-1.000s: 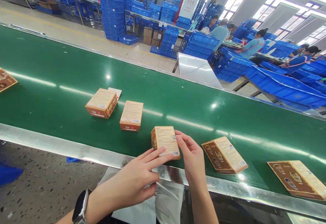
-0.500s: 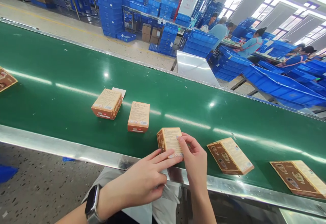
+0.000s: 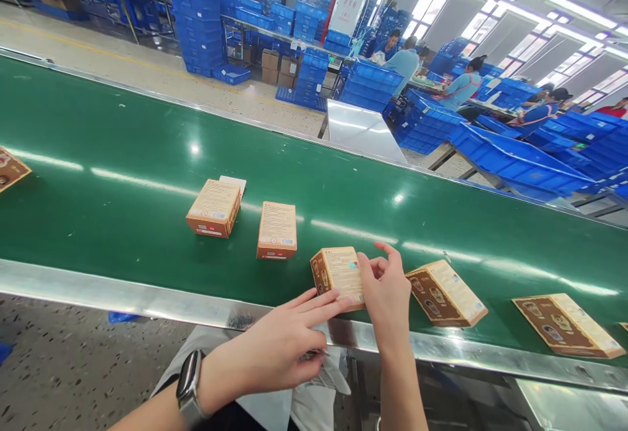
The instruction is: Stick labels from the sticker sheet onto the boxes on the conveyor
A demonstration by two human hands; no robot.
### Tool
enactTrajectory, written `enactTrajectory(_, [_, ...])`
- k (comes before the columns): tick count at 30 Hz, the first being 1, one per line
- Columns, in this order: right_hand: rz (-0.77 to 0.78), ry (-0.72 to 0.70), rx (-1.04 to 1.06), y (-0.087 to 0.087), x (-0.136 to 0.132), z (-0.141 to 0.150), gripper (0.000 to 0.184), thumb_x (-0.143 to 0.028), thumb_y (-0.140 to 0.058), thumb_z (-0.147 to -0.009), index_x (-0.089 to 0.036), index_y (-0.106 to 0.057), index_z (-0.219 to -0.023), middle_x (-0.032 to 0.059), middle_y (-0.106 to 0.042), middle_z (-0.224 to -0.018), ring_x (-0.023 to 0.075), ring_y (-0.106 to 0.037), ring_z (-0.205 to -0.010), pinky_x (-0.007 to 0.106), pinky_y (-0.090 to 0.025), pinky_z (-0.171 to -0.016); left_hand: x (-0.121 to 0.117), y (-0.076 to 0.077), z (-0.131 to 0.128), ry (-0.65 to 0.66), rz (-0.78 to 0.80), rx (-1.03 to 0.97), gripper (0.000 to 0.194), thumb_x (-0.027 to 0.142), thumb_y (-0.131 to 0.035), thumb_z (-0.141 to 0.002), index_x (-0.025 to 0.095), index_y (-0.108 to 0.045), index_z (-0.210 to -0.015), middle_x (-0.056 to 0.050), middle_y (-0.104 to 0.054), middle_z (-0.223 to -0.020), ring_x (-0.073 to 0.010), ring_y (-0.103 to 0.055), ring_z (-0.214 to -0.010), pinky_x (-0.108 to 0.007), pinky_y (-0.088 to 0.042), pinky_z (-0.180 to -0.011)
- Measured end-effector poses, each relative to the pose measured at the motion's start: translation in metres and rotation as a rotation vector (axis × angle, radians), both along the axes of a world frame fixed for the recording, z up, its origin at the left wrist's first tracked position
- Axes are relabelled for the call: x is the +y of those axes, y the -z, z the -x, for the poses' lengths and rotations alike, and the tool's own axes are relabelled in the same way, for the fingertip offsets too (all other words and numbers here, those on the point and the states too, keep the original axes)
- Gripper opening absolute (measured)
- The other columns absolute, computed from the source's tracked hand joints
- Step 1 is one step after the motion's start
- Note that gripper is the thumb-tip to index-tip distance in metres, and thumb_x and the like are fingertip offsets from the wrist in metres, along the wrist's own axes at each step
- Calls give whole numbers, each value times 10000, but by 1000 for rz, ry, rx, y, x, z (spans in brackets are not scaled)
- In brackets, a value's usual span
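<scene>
A small cream and brown printed box [image 3: 339, 271] lies at the near edge of the green conveyor belt, its text side up with a small shiny sticker [image 3: 353, 265] on it. My left hand [image 3: 289, 339] rests its stretched index and middle fingers on the box's near side. The other fingers of that hand curl below, and I cannot make out whether anything is in them. At the box's right side, my right hand [image 3: 387, 287] has its thumb by the top edge and its index finger raised away. Just right of this hand lies another brown box [image 3: 447, 293].
Further left on the belt [image 3: 122, 222] are two similar boxes [image 3: 277, 229] [image 3: 214, 207], the farther with a white card [image 3: 232, 182] behind it. Another box [image 3: 569, 326] lies far right. A metal rail [image 3: 196, 300] edges the belt. Beyond are blue crates [image 3: 196, 19] and several seated people.
My right index finger has lifted and spread from the box, and the sticker now shows uncovered. My left fingers stay on the box. The view has shifted slightly.
</scene>
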State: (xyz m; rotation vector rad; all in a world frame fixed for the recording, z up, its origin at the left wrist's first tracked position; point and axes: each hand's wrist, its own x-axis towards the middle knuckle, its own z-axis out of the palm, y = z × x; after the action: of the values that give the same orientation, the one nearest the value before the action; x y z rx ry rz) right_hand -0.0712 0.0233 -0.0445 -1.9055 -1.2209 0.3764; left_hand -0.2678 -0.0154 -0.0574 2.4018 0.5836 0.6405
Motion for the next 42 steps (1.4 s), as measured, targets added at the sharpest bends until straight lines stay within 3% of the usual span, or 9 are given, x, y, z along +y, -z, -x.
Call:
enactTrajectory(4, [-78, -57, -119, -9, -21, -4, 404, -488, -512, -886, -166, -643, -1091, 110, -744, -870, 255, -688, -762, 315, -477, -559, -4, -7, 10, -246, 367, -98, 190, 192, -517, -904, 170, -630, -752, -76, -758, -982, -195, -697, -884, -276, -530, -798])
enactTrajectory(7, [-187, -409, -144, -12, -48, 6, 250, -428, -556, -938, -236, -658, -1061, 60, -747, -967, 225, -710, -876, 291, -547, -650, -6, -15, 15, -416, 696, -135, 298, 302, -513, -909, 186, -493, -635, 58, -488, -541, -95, -419, -511, -212, -324, -484])
enactTrajectory(11, [-198, -786, -135, -8, -68, 23, 222, -266, -581, -966, -261, -600, -1187, 12, -720, -905, 168, -705, -815, 264, -567, -752, -5, -21, 17, -414, 832, -208, 342, 380, -511, -904, 189, -429, -631, 75, -347, -558, -95, -272, -547, -227, -223, -485])
enactTrajectory(18, [-242, -823, -246, -8, -60, 28, 176, -186, -561, -968, -230, -618, -1128, 30, -692, -874, 180, -669, -799, 285, -559, -711, -9, -22, 19, -323, 797, -130, 225, 300, -446, -901, 195, -419, -704, 57, -420, -633, -111, -343, -609, -232, -271, -545])
enactTrajectory(26, [-452, -773, -344, -17, -63, 41, 167, -83, -584, -910, -229, -648, -961, 49, -729, -925, 215, -674, -870, 368, -526, -798, -7, -23, 14, -385, 871, -142, 247, 364, -447, -901, 175, -506, -753, 35, -480, -645, -121, -369, -620, -227, -299, -549])
enactTrajectory(30, [-341, -750, -103, -19, -61, 33, 120, -140, -614, -891, -253, -653, -882, 43, -736, -954, 223, -687, -921, 360, -551, -803, -5, -22, 15, -436, 856, -141, 236, 326, -470, -893, 186, -474, -704, 50, -474, -597, -106, -380, -566, -212, -287, -505])
enactTrajectory(33, [-210, -502, 245, -15, -41, 22, 131, -319, -628, -896, -240, -650, -794, 64, -724, -1079, 236, -677, -1014, 366, -547, -841, -2, -20, 19, -405, 760, -87, 208, 266, -470, -911, 181, -556, -741, 34, -571, -624, -117, -502, -575, -215, -380, -529])
enactTrajectory(36, [-131, -226, 560, -5, -6, 15, 290, -493, -664, -830, -209, -681, -886, 95, -709, -1154, 258, -657, -1072, 406, -509, -923, 6, -16, 19, -343, 450, -120, 156, 191, -512, -897, 190, -640, -809, -67, -730, -1017, -214, -660, -1000, -316, -527, -844])
enactTrajectory(42, [-112, -108, 731, 16, 41, 9, 415, -527, -744, -687, -170, -673, -886, 55, -728, -898, 220, -674, -865, 346, -527, -794, 35, -5, -1, -147, 150, -56, 192, 49, -562, -805, 176, -577, -661, -95, -350, -1591, -308, -230, -1504, -485, -265, -1215])
